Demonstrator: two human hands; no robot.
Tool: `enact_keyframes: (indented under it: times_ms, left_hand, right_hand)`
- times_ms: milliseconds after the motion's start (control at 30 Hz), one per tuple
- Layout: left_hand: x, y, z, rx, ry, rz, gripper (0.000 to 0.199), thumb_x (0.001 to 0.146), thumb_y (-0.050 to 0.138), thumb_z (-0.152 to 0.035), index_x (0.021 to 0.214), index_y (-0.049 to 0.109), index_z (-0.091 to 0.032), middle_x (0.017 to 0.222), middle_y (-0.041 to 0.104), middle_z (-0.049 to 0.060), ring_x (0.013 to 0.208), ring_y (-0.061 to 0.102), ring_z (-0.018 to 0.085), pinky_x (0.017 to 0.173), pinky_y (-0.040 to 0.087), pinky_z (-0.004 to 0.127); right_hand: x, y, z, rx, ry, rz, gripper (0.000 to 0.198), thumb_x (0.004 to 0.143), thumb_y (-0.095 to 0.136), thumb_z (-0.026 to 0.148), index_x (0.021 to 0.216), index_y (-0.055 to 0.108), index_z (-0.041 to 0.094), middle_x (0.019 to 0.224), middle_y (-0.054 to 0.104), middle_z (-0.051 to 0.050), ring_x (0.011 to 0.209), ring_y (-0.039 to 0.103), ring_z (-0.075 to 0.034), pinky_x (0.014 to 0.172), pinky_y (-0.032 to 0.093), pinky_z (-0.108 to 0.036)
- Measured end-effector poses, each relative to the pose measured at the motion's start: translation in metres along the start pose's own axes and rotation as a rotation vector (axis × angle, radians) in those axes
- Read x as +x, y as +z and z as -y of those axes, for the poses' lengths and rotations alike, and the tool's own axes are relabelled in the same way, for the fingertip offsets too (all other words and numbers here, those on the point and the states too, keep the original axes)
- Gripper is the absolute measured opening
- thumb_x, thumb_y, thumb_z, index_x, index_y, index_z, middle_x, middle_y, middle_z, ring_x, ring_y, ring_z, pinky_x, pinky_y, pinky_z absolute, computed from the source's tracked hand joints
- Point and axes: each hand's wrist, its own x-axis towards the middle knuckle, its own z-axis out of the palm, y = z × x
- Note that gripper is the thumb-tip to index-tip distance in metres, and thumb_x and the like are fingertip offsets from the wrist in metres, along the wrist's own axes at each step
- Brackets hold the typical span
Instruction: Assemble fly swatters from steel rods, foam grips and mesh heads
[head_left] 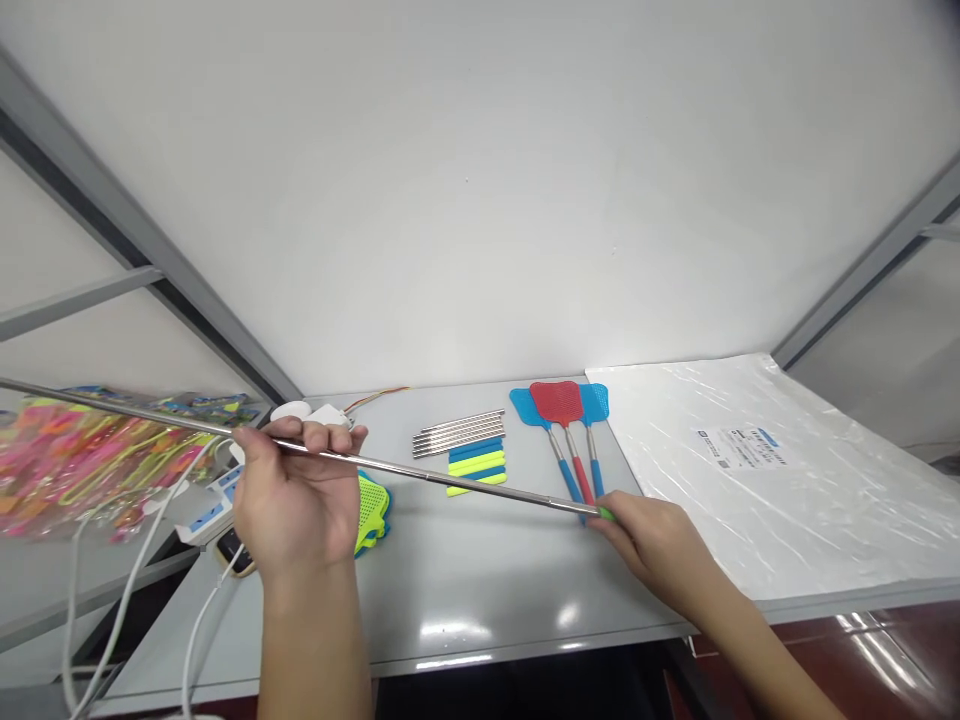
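A long telescopic metal rod [457, 482], drawn out, runs across in front of me from the far left edge. My left hand [307, 500], palm up, pinches its middle between thumb and fingers. At the right end, my right hand [649, 530] is closed round a green grip [606, 514], mostly hidden by the fingers. Behind that hand lie three fly swatters, a red one [556, 402] between two blue ones. Several short metal rods [459, 435] and several blue and yellow grip sleeves [477, 464] lie mid-table. Yellow-green swatter heads [371, 512] sit partly behind my left hand.
A white plastic-wrapped package [825, 530] with a label covers the table's right side. On the left are a power strip [208, 514], white cables [142, 545], a phone [234, 556] and bagged colourful items [97, 460]. Grey frame posts [180, 290] flank a white back panel.
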Motion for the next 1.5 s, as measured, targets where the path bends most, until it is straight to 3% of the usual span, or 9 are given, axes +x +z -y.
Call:
enact_keyframes:
  times_ms: [367, 567, 767, 867, 967, 1067, 1233, 1367, 1500]
  left_hand:
    - [-0.013, -0.003, 0.025, 0.033, 0.039, -0.003, 0.038, 0.089, 0.06, -0.05, 0.07, 0.047, -0.02, 0.049, 0.04, -0.009, 0.048, 0.044, 0.009, 0.07, 0.053, 0.031]
    - [-0.047, 0.025, 0.044, 0.079, 0.079, 0.082, 0.036, 0.092, 0.054, -0.049, 0.071, 0.05, -0.02, 0.05, 0.049, -0.007, 0.053, 0.053, 0.012, 0.072, 0.051, 0.032]
    - [-0.131, 0.055, 0.093, 0.326, -0.331, 0.352, 0.039, 0.099, 0.04, -0.044, 0.087, 0.067, -0.019, 0.112, 0.07, 0.012, 0.112, 0.06, 0.025, 0.099, 0.041, 0.039]
    - [-0.134, 0.042, 0.082, 0.388, -0.381, 0.348, 0.034, 0.096, 0.047, -0.043, 0.114, 0.066, -0.022, 0.132, 0.06, 0.012, 0.124, 0.053, 0.026, 0.1, 0.041, 0.037]
    - [-0.107, 0.015, 0.05, 0.205, -0.231, 0.19, 0.04, 0.094, 0.049, -0.05, 0.122, 0.059, -0.025, 0.133, 0.059, 0.013, 0.109, 0.062, 0.026, 0.087, 0.049, 0.038]
    - [-0.073, -0.013, 0.014, 0.075, -0.046, -0.01, 0.043, 0.091, 0.049, -0.058, 0.114, 0.061, -0.023, 0.119, 0.067, 0.012, 0.096, 0.067, 0.022, 0.08, 0.053, 0.035]
    - [-0.032, -0.056, -0.022, -0.016, -0.009, -0.166, 0.04, 0.091, 0.048, -0.057, 0.102, 0.064, -0.022, 0.103, 0.071, 0.006, 0.083, 0.068, 0.018, 0.078, 0.054, 0.034]
    - [-0.023, -0.075, -0.016, -0.058, 0.011, -0.279, 0.031, 0.094, 0.049, -0.051, 0.092, 0.061, -0.022, 0.103, 0.071, 0.005, 0.083, 0.066, 0.016, 0.079, 0.052, 0.033]
    - [-0.052, -0.06, 0.014, -0.003, -0.193, -0.077, 0.03, 0.096, 0.046, -0.045, 0.083, 0.056, -0.02, 0.114, 0.069, 0.01, 0.1, 0.064, 0.02, 0.079, 0.048, 0.032]
  right_hand:
    - [-0.007, 0.011, -0.002, -0.026, -0.022, 0.003, 0.028, 0.1, 0.038, 0.033, 0.081, 0.054, 0.021, 0.061, 0.059, 0.002, 0.051, 0.056, -0.013, 0.05, 0.032, -0.025]
    - [-0.007, 0.006, -0.007, 0.064, -0.011, 0.028, 0.024, 0.099, 0.039, 0.033, 0.085, 0.055, 0.022, 0.066, 0.063, 0.001, 0.054, 0.06, -0.016, 0.05, 0.036, -0.025]
    - [0.008, 0.004, 0.021, 0.284, 0.033, 0.009, 0.028, 0.101, 0.033, 0.034, 0.09, 0.057, 0.022, 0.063, 0.065, 0.0, 0.052, 0.063, -0.017, 0.049, 0.04, -0.025]
    - [0.011, 0.0, 0.024, 0.239, 0.024, 0.031, 0.03, 0.099, 0.036, 0.039, 0.089, 0.058, 0.023, 0.069, 0.068, -0.002, 0.056, 0.065, -0.018, 0.05, 0.041, -0.026]
    - [0.009, 0.0, 0.025, 0.173, 0.01, 0.084, 0.031, 0.099, 0.037, 0.041, 0.086, 0.059, 0.024, 0.07, 0.068, -0.001, 0.058, 0.065, -0.019, 0.051, 0.042, -0.026]
    - [0.005, 0.004, 0.03, 0.144, -0.02, 0.115, 0.031, 0.099, 0.037, 0.04, 0.087, 0.061, 0.024, 0.074, 0.07, -0.002, 0.062, 0.067, -0.018, 0.052, 0.043, -0.026]
    - [-0.007, 0.017, 0.04, 0.079, -0.082, 0.133, 0.027, 0.099, 0.041, 0.037, 0.089, 0.062, 0.024, 0.076, 0.07, -0.002, 0.064, 0.068, -0.018, 0.056, 0.045, -0.027]
    - [-0.017, 0.029, 0.052, 0.089, -0.031, 0.181, 0.022, 0.099, 0.042, 0.035, 0.092, 0.06, 0.024, 0.078, 0.07, -0.003, 0.068, 0.069, -0.019, 0.06, 0.047, -0.028]
    - [-0.009, 0.038, 0.081, 0.152, 0.07, 0.207, 0.02, 0.099, 0.041, 0.036, 0.094, 0.056, 0.026, 0.083, 0.072, -0.002, 0.071, 0.07, -0.02, 0.059, 0.048, -0.027]
